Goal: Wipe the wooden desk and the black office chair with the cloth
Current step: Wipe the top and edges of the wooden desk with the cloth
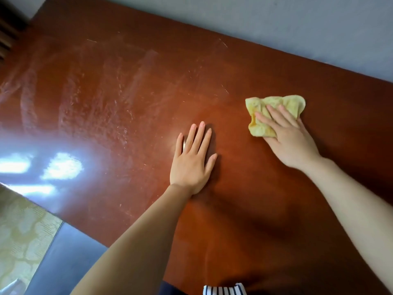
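Observation:
The reddish-brown wooden desk (131,99) fills most of the view, with dusty smear marks across its left half. My left hand (192,160) lies flat on the desk near the middle, fingers straight and spread. To the right, my right hand (287,137) presses a crumpled yellow cloth (274,112) onto the desk with straight fingers; the cloth sticks out beyond the fingertips. The black office chair (68,258) shows only as a dark surface at the lower left, below the desk's edge.
A grey wall (297,28) runs along the desk's far edge. Bright window glare reflects off the desk at left (42,167). A pale patterned floor (21,235) lies beyond the desk's left edge. Dark slats (6,35) stand at the top left corner.

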`<action>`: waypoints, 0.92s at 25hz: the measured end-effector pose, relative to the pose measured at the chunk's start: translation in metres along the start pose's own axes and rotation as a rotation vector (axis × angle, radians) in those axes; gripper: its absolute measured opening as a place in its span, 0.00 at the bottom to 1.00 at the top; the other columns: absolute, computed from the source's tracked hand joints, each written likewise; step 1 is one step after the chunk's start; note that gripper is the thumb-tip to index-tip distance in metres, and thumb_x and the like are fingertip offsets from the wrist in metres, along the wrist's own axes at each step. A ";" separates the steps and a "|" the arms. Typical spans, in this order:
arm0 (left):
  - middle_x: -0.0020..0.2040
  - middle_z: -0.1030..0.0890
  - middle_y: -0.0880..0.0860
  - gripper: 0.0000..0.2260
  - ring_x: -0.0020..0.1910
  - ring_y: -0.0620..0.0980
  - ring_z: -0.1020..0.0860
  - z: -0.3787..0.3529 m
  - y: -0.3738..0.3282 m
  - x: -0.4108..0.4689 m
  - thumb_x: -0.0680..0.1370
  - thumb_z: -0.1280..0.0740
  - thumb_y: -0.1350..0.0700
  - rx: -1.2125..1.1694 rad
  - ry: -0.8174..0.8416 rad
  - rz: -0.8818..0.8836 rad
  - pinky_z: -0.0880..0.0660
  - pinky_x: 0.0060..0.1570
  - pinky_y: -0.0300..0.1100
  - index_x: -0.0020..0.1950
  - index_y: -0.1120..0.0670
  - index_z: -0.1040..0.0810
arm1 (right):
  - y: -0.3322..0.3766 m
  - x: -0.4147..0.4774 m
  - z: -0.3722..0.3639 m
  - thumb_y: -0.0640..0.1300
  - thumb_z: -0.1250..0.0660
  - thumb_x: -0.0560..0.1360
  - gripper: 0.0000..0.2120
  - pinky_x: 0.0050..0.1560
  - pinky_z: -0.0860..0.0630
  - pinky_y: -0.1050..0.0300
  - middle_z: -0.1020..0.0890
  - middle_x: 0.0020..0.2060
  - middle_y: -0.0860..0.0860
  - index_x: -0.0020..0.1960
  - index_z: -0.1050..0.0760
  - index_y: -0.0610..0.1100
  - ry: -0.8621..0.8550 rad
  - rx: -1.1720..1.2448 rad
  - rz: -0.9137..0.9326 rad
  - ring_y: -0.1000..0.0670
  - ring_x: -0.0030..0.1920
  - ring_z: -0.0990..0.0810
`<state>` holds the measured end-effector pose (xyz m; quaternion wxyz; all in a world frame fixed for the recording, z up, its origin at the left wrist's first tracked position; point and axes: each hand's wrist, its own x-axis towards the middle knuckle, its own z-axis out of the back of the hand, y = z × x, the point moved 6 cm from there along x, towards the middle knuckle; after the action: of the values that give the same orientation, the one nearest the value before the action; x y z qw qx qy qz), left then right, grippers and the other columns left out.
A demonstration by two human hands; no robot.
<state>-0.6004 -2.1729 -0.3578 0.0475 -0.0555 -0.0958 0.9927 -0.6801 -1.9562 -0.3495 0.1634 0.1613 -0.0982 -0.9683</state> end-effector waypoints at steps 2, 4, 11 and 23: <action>0.77 0.57 0.47 0.26 0.77 0.47 0.60 -0.001 0.001 0.001 0.81 0.57 0.40 -0.051 -0.024 -0.002 0.62 0.75 0.48 0.78 0.48 0.53 | 0.000 0.031 0.007 0.57 0.52 0.80 0.25 0.74 0.58 0.43 0.52 0.77 0.55 0.76 0.53 0.61 -0.008 0.009 -0.043 0.52 0.76 0.61; 0.77 0.54 0.48 0.26 0.77 0.47 0.59 -0.002 0.002 0.003 0.81 0.56 0.41 -0.082 -0.039 0.005 0.61 0.75 0.47 0.78 0.47 0.52 | 0.010 0.065 0.009 0.58 0.52 0.80 0.25 0.73 0.59 0.41 0.55 0.77 0.53 0.76 0.54 0.61 0.013 -0.026 -0.075 0.49 0.76 0.62; 0.77 0.50 0.48 0.24 0.77 0.47 0.56 0.000 0.003 0.004 0.82 0.52 0.45 -0.110 -0.058 0.020 0.60 0.75 0.46 0.77 0.48 0.46 | 0.085 0.133 0.006 0.59 0.53 0.80 0.25 0.72 0.62 0.37 0.57 0.77 0.51 0.75 0.56 0.63 0.062 -0.075 0.062 0.44 0.75 0.64; 0.76 0.48 0.44 0.24 0.77 0.47 0.54 0.003 0.005 0.004 0.81 0.53 0.45 -0.108 -0.060 0.018 0.60 0.75 0.46 0.77 0.48 0.45 | 0.077 0.003 -0.013 0.51 0.45 0.79 0.25 0.74 0.53 0.51 0.43 0.76 0.55 0.76 0.44 0.55 -0.038 -0.014 0.276 0.53 0.76 0.52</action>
<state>-0.6049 -2.1780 -0.3562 0.0328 -0.0292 -0.1500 0.9877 -0.6568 -2.0303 -0.3440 0.2942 0.1266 -0.1159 -0.9402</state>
